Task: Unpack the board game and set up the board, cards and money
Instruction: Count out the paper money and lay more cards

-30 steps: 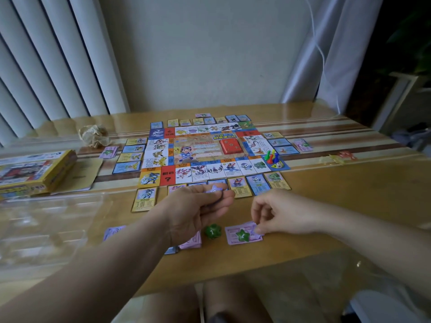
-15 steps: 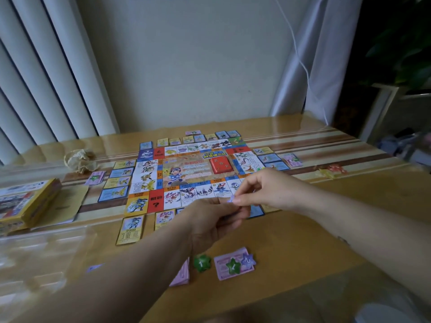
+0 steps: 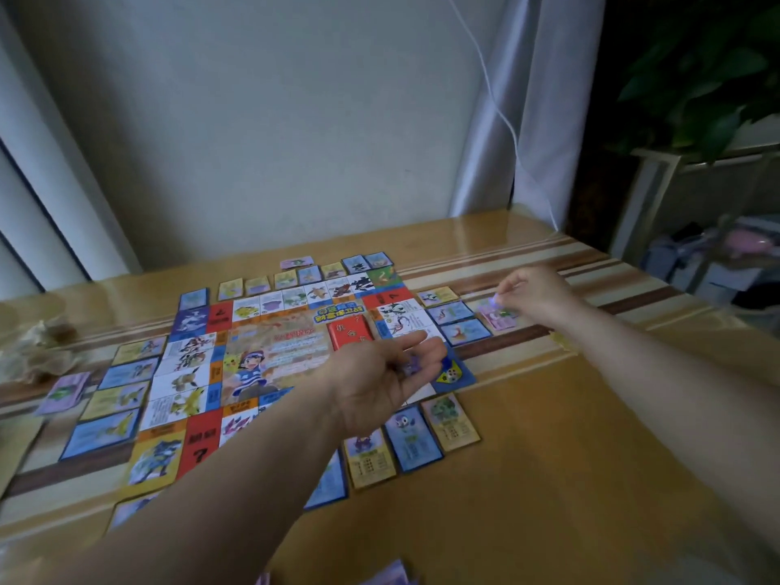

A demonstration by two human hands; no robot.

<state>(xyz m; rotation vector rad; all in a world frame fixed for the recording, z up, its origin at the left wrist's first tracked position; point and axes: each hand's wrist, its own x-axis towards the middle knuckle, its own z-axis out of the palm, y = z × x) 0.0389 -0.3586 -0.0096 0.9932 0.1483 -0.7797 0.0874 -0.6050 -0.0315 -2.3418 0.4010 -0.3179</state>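
Observation:
The colourful game board (image 3: 270,352) lies flat in the middle of the wooden table (image 3: 570,479), with property cards (image 3: 449,422) laid around its sides. A red card deck (image 3: 350,335) sits on the board's centre. My left hand (image 3: 380,382) hovers palm-up over the board's near right corner, cupping small purple tokens (image 3: 409,367). My right hand (image 3: 529,295) reaches out to the right of the board and pinches a small purple token (image 3: 493,301) just above a purple money stack (image 3: 498,318).
Another purple money stack (image 3: 63,392) lies left of the board, and crumpled wrapping (image 3: 33,348) sits at the far left. More purple notes (image 3: 392,578) show at the bottom edge. A shelf with a plant (image 3: 696,78) stands right of the table.
My right hand took a token from my left hand and moved it far right, over the money stack beside the board. My view shifted up and right; the box left the frame.

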